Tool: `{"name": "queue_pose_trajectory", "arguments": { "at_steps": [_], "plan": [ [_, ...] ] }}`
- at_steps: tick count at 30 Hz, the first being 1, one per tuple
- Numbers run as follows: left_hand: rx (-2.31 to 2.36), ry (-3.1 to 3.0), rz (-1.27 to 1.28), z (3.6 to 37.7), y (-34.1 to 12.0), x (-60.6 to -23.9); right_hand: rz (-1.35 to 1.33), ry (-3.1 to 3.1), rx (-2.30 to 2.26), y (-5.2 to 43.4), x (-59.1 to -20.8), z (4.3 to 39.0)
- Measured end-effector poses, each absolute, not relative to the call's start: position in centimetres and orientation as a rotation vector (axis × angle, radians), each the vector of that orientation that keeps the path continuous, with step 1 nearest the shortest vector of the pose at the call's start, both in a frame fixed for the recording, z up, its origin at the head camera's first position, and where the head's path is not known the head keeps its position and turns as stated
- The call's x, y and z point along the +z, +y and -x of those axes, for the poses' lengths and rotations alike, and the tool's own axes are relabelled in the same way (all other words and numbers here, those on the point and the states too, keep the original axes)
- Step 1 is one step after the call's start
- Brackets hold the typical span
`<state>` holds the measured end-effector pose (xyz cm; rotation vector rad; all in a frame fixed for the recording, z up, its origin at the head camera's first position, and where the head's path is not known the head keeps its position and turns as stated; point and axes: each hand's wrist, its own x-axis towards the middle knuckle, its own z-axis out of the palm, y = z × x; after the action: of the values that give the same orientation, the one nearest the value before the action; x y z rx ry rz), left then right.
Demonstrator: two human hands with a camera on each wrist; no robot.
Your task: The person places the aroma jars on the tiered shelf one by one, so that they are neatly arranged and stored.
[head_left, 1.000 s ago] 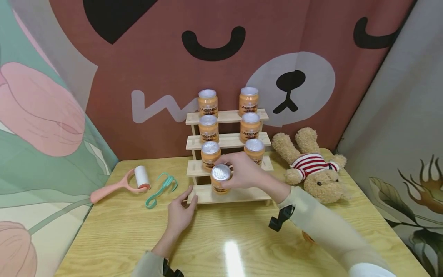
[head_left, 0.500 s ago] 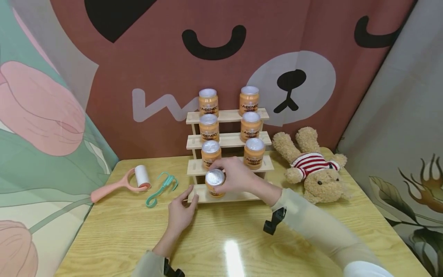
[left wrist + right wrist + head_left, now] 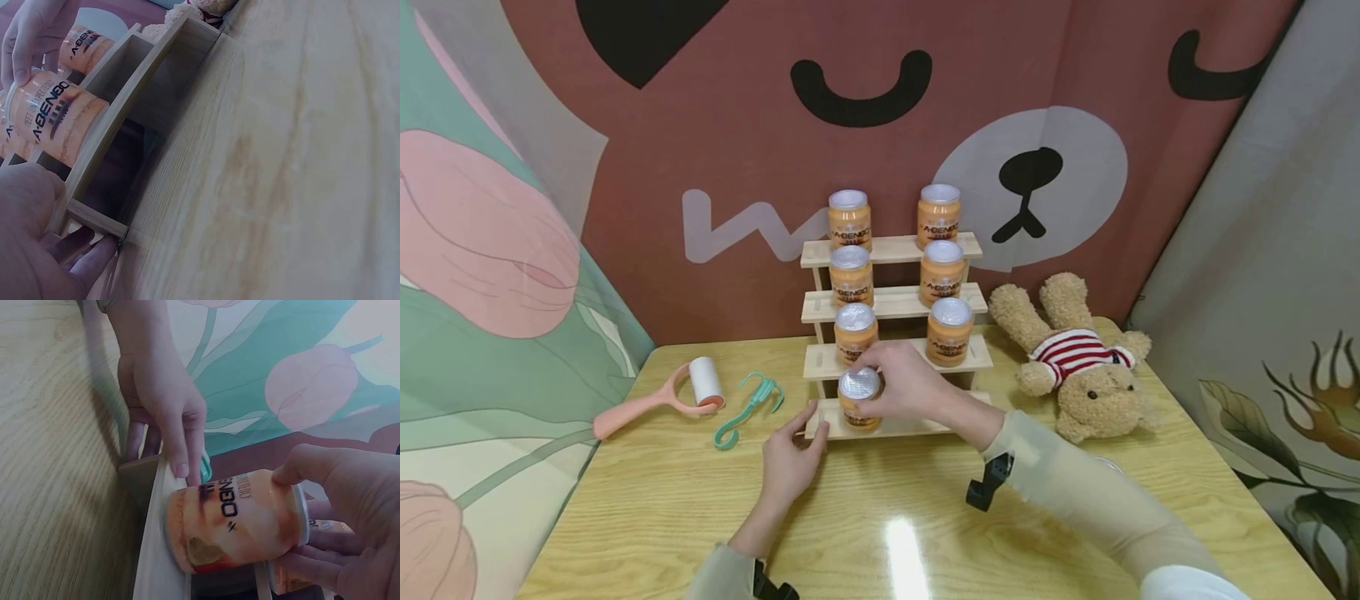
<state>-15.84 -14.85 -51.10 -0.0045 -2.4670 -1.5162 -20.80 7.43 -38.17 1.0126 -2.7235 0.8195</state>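
My right hand [image 3: 912, 385] holds an orange can [image 3: 853, 412] with a silver top, upright at the left part of the lowest step. Thumb and fingers grip it near the top rim; in the right wrist view the base of the can [image 3: 231, 519] meets the step. My left hand [image 3: 790, 462] grips the left end of the wooden tiered stand [image 3: 917, 428], its thumb over the step [image 3: 159, 531] and other fingers at the end board [image 3: 97, 219]. Matching cans stand in pairs on the three upper steps, such as the one at the third step's right [image 3: 949, 333].
A plush bear [image 3: 1093, 379] in a striped shirt lies right of the stand. To the left are a pink-handled lint roller [image 3: 703, 385] and a green claw-shaped tool [image 3: 751, 410]. A silver rim [image 3: 1108, 465] shows behind my right sleeve. A patterned curtain hangs behind the table [image 3: 685, 517].
My right hand has moved left along the lowest step with the can, bringing it near the stand's left end. My left hand stays at the stand's end.
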Motion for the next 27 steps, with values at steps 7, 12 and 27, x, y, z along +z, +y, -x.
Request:
{"name": "queue_pose_trajectory", "arguments": {
  "at_steps": [7,12,27],
  "plan": [
    [-1.537,-2.491,-0.010,15.8,-14.8,-50.8,-0.996,-2.759,0.759,7.5,-37.8,20.5],
    [-1.537,-2.493,-0.006,15.8,-14.9,-50.9,-1.038,-2.747,0.748,7.6,-37.8,20.5],
    [-1.533,-2.505,-0.012,15.8,-15.0,-51.0,-1.103,-2.733,0.748,11.7,-35.0,20.4]
  ]
}}
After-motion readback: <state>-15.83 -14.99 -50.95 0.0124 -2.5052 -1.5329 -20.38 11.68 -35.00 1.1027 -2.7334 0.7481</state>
